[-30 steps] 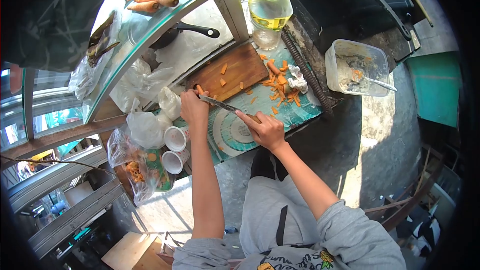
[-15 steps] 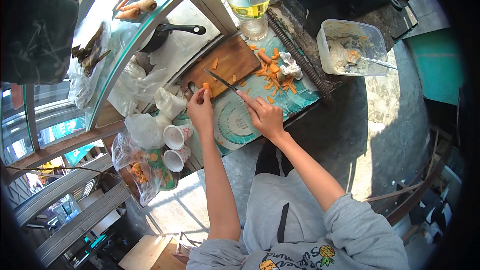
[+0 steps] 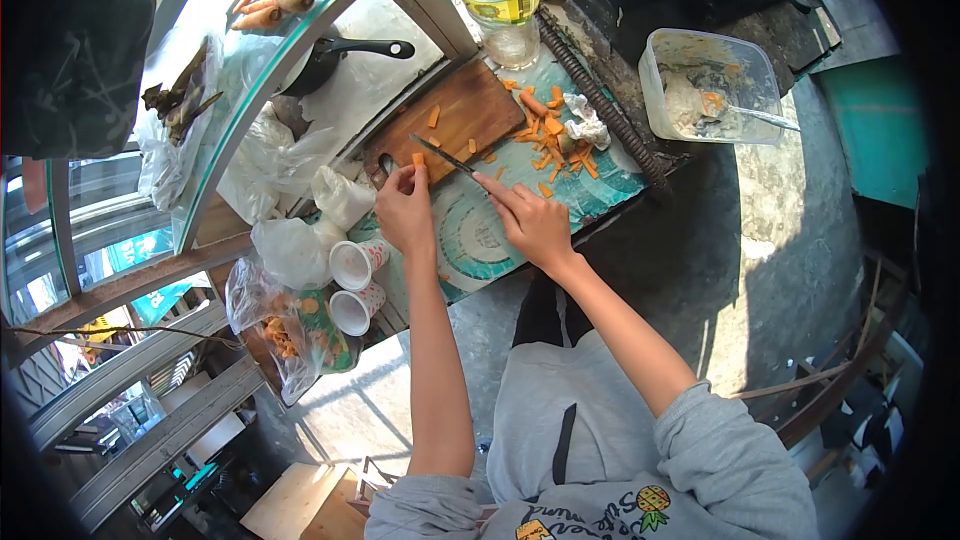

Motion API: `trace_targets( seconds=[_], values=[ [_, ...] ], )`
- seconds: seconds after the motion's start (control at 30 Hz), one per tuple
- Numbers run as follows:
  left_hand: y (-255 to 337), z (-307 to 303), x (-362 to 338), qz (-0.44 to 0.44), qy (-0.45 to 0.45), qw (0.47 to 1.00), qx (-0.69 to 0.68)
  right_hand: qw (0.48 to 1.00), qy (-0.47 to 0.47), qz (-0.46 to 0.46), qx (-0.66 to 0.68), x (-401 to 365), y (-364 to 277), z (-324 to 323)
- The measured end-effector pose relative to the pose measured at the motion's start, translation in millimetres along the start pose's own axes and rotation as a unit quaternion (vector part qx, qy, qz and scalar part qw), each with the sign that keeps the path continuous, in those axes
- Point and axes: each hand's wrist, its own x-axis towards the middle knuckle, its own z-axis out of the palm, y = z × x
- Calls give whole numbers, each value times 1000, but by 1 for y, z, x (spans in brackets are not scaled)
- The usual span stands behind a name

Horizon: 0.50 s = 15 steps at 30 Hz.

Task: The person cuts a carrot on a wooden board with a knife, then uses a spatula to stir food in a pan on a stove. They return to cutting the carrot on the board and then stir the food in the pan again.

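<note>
My left hand (image 3: 405,208) pinches a short piece of carrot (image 3: 419,161) at the near edge of the wooden cutting board (image 3: 465,105). In my right hand (image 3: 532,227) is a knife (image 3: 446,157), its dark blade slanting up and left over the board, with the tip close to the carrot piece. A few small carrot bits lie on the board around the blade. Beyond its right end, a heap of cut carrot sticks (image 3: 553,140) rests on the green patterned table cover (image 3: 470,240), beside a crumpled white wrapper (image 3: 584,122).
A green-capped bottle (image 3: 503,5) stands behind the board. To the right sits a plastic tub (image 3: 710,85) with a spoon in it. Two paper cups (image 3: 352,265) and plastic bags (image 3: 292,252) are at left. Whole carrots (image 3: 280,8) lie behind curved glass.
Both hands stay almost in place, with the carrot piece still pinched and the knife still held. The whole view has shifted slightly.
</note>
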Motion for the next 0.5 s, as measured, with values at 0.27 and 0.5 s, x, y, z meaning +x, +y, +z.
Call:
trace_targets(
  seconds=[0.27, 0.5],
  values=[
    [7, -1, 4, 14, -13, 998, 52, 1000, 5, -4, -4, 0, 0, 0],
    [14, -1, 3, 17, -8, 997, 72, 1000, 4, -5, -2, 1, -1, -1]
  ],
)
